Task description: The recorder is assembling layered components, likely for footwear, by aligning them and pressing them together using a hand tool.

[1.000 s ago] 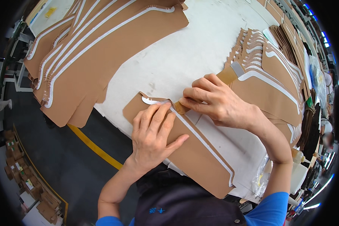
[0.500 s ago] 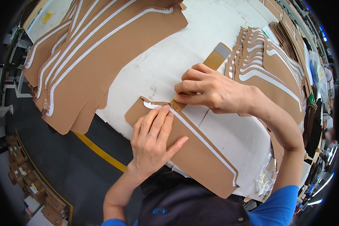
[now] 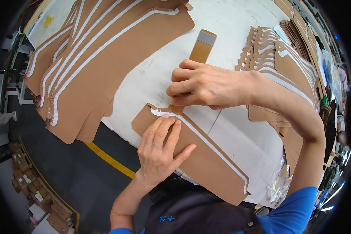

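A brown leather-like panel (image 3: pixel 212 171) lies on the white table in front of me, with a narrow white strip (image 3: pixel 208 142) along its far edge. My left hand (image 3: pixel 158 150) rests flat on the panel, fingers stretched and thumb apart, fingertips by the strip near its left end. My right hand (image 3: pixel 206 85) is closed round a flat amber scraper-like tool (image 3: pixel 201 48) with a grey band near its upper end. The tool's lower end touches the panel's notched edge, just beyond my left fingertips. Part of the tool is hidden by my fingers.
Similar brown panels with white strips are fanned out at the left (image 3: pixel 93 74). Another overlapping stack (image 3: pixel 267 113) stands at the right, beside clear plastic wrapping (image 3: pixel 279 187). The white table's (image 3: pixel 144 78) near left edge drops to a dark floor with a yellow line (image 3: pixel 111 162).
My right hand has moved left and slightly up, and the tool now stands more upright. Its lower end has shifted left along the panel's edge. My left hand stays on the panel.
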A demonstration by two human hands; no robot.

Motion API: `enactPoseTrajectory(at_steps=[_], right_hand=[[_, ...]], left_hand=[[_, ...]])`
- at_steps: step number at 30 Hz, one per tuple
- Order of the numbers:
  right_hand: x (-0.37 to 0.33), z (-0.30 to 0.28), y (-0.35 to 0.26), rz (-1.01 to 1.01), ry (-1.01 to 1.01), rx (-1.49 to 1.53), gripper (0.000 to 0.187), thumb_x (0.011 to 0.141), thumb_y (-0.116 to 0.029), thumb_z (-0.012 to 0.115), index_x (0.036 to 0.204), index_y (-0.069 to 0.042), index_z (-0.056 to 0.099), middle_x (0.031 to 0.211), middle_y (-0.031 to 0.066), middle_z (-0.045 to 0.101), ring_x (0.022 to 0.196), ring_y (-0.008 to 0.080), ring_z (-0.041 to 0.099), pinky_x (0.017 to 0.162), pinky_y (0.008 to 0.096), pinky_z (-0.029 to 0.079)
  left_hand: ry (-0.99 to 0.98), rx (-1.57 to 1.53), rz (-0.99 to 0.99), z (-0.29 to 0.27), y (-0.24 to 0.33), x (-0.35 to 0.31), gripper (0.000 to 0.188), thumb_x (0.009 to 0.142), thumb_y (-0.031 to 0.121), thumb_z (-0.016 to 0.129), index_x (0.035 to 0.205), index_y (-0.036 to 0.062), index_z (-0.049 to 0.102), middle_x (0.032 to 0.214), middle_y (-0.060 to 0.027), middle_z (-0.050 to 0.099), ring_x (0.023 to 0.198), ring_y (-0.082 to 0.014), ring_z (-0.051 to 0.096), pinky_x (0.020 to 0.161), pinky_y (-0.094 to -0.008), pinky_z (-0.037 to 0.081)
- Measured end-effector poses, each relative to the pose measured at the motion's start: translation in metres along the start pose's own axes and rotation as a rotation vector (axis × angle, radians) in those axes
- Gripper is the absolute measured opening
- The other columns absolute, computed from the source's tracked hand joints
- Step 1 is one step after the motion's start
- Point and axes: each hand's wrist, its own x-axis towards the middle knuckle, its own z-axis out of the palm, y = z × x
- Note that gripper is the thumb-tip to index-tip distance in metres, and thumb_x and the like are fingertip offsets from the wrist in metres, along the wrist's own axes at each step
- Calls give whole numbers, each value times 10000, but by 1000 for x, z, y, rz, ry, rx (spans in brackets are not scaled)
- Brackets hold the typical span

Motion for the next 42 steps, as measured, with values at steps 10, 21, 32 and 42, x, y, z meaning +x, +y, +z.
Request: enactPoseTrajectory(at_steps=[10, 21, 32, 42], right_hand=[[12, 9, -14, 123, 162, 28, 328, 785, -7, 789, 1105, -71, 747, 999, 23, 636, 990, 238, 588, 882, 377, 488], [5, -12, -95, 473, 840, 1194, 292, 1127, -252, 598, 1278, -5, 628, 1024, 37, 667, 949, 102, 626, 862, 286, 524], [-76, 0, -193, 600, 721, 1144, 275, 1121, -267, 602, 1173, 3, 623, 1052, 108, 666, 899, 176, 665, 827, 333, 547], [-193, 33, -338, 665, 1172, 907, 264, 1085, -217, 621, 1159, 36, 631, 1003, 175, 680, 854, 270, 695, 764, 397, 564]], left_hand=[[-21, 19, 3, -7, -2, 0, 532, 848, 278, 865, 1268, -5, 702, 1423, -191, 590, 1406, -389, 517, 1130, -535, 425], [-86, 43, 104, -5, -12, -2, 458, 963, 222, 750, 1320, -33, 619, 1568, -231, 532, 1458, -415, 484, 1228, -571, 336], [-45, 142, 153, -3, -10, 3, 438, 1014, 201, 711, 1353, -63, 624, 1468, -248, 618, 1447, -388, 539, 1229, -523, 399], [-218, 88, 327, -21, -2, 44, 419, 892, 228, 805, 1250, 48, 681, 1309, -132, 672, 1270, -336, 599, 1118, -485, 442]])
